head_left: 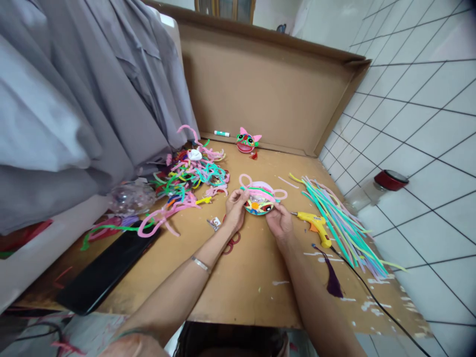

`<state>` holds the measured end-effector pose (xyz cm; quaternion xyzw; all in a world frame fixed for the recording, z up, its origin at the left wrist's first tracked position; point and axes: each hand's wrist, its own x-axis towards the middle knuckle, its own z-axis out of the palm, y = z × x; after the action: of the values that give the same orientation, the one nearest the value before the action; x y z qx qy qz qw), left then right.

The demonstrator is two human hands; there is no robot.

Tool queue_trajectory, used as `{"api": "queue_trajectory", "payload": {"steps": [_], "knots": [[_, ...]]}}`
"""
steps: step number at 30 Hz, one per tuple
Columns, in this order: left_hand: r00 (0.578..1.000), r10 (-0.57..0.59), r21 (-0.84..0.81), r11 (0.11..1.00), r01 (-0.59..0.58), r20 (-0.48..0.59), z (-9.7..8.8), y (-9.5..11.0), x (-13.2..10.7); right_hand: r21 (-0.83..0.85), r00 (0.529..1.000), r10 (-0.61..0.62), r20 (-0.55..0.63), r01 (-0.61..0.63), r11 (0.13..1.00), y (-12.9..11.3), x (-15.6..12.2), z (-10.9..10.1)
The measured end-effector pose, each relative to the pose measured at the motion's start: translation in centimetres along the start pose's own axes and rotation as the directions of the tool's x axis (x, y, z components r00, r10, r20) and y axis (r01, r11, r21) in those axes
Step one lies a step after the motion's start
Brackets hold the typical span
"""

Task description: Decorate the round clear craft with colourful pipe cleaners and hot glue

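A round craft face (261,196) made of coloured pipe cleaners, with pink looped ears, is held above the cardboard work surface (256,277). My left hand (235,209) grips its left edge, fingers closed on it. My right hand (279,221) pinches its lower right edge. A silver bangle (201,264) sits on my left wrist.
A tangled pile of pipe cleaners (189,178) lies to the left, a straight bundle (342,223) to the right. A yellow glue gun (316,225) with black cord, a purple tassel (332,277), a finished pink-eared face (247,141), a black phone (107,267), a red-lidded jar (386,181) and grey cloth (74,99) surround them.
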<state>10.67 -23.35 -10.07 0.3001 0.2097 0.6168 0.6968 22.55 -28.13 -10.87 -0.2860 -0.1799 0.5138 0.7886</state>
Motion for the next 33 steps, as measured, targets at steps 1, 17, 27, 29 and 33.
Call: {"api": "queue_trajectory", "payload": {"steps": [1,17,27,29,33], "knots": [[1.0,0.003,0.005,1.0,-0.003,-0.001,0.0,0.0,0.0,0.003,1.0,0.0,0.0,0.0,1.0,0.0,-0.1,0.1],[0.996,-0.094,-0.056,0.994,0.094,0.003,-1.2,0.6,0.6,-0.01,0.999,-0.025,0.047,0.026,1.0,0.3,-0.4,0.8],[0.994,-0.104,-0.037,0.994,0.104,-0.013,-1.6,0.6,0.8,0.032,0.999,-0.01,0.043,0.008,0.999,0.4,-0.3,1.0],[0.993,-0.113,-0.04,0.993,0.112,-0.022,-1.5,0.6,0.8,0.031,0.998,0.001,0.059,-0.003,1.0,0.4,-0.3,0.9],[0.99,-0.136,-0.049,0.99,0.134,-0.036,-1.7,0.7,1.0,0.041,0.999,0.016,0.043,-0.017,0.999,0.5,-0.1,0.6]]}}
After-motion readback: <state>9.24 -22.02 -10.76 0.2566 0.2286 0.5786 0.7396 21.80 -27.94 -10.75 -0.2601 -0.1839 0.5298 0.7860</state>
